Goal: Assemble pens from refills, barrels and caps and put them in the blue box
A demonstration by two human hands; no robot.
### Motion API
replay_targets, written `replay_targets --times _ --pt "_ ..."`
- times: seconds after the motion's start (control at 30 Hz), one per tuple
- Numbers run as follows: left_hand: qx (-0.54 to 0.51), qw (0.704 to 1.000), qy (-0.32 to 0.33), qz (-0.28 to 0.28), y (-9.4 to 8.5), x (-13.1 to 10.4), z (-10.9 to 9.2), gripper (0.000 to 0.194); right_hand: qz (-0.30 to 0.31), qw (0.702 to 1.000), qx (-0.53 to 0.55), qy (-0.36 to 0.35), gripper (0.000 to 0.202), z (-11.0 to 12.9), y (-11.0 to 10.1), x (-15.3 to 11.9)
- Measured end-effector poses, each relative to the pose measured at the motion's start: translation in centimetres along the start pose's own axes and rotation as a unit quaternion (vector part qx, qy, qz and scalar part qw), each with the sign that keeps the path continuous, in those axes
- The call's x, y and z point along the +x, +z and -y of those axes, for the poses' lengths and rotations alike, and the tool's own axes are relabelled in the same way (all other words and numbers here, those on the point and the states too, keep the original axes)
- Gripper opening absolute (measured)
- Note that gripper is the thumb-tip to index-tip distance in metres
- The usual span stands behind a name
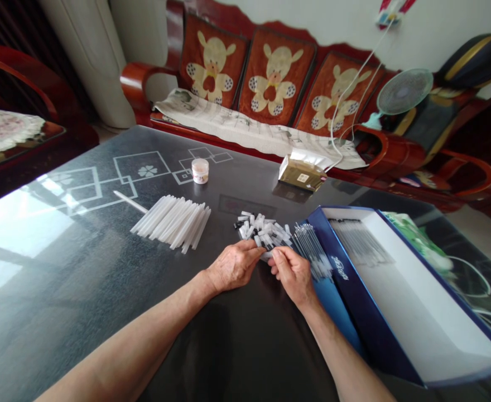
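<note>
My left hand (236, 264) is closed, its fingertips pinched together at the near edge of a pile of pen caps (266, 226), some clear-white and some black. Opposite it, my right hand (292, 273) pinches a small whitish piece that looks like a pen cap, right by the left fingertips. Whether the left fingers hold anything is hidden. Right of the pile lies a bundle of pen refills (312, 251) with metal tips. Over to the left, white translucent pen barrels (172, 220) lie side by side in a stack, with a longer white pen (129, 201) sticking out behind them.
A blue box (421, 312) with white inside stands at the right, more refills (360, 240) in its far end. Toward the table's back are a small round jar (200, 171) and a tissue box (302, 173). A green-white bag (417, 237) and a white cable lie beyond the box.
</note>
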State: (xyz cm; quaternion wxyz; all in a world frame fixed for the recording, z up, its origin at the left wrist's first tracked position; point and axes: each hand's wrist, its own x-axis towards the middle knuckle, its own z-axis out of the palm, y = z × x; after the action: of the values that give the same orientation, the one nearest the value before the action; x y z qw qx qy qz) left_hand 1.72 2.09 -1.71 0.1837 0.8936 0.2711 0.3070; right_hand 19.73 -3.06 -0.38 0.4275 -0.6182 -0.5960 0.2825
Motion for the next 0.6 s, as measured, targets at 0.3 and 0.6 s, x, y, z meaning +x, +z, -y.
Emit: replay_targets --times 0.3,0.6 --pt "0.067 0.998 0.018 0.004 0.03 0.03 -0.18 0.031 0.015 0.992 0.08 0.095 0.041 0.93 0.24 0.0" --pt "0.133 0.991 0.027 0.013 0.13 -0.06 -0.29 0.033 -0.002 0.976 0.158 0.153 0.043 0.18 1.04 -0.13"
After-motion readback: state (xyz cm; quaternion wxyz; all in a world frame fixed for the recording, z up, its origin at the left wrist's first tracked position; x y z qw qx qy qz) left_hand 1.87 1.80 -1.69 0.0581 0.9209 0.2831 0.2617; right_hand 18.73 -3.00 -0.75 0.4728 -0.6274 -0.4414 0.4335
